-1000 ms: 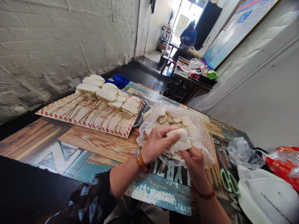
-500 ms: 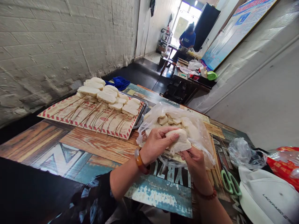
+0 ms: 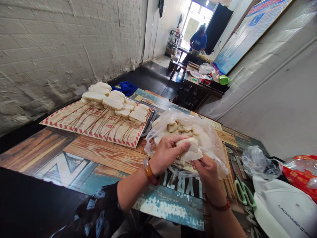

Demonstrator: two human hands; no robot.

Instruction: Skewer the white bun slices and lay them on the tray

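My left hand (image 3: 168, 150) is closed around pale, bread-like slices (image 3: 190, 147), its thumb across the top one. At their lower right edge, my right hand (image 3: 204, 165) pinches with its fingertips; whatever lies between them is hidden. Both hands are over an open clear plastic bag (image 3: 210, 138), where several more bread-like pieces (image 3: 182, 127) lie. To the left, similar slices on thin sticks (image 3: 112, 103) are stacked in rows on a red-and-cream printed paper sheet (image 3: 81, 120). Bare wooden skewers (image 3: 226, 185) lie beside my right wrist.
Green-handled scissors (image 3: 244, 195), a white cap (image 3: 284, 205) and a crumpled clear bag (image 3: 257, 162) are at the right. A metal tray (image 3: 150, 122) edges out under the paper. A blue cloth (image 3: 126, 87) lies behind. In the background, a person (image 3: 198, 41) stands at another table.
Almost nothing differs. Both hands keep their hold on the slices in the same place, and the view has shifted very slightly.
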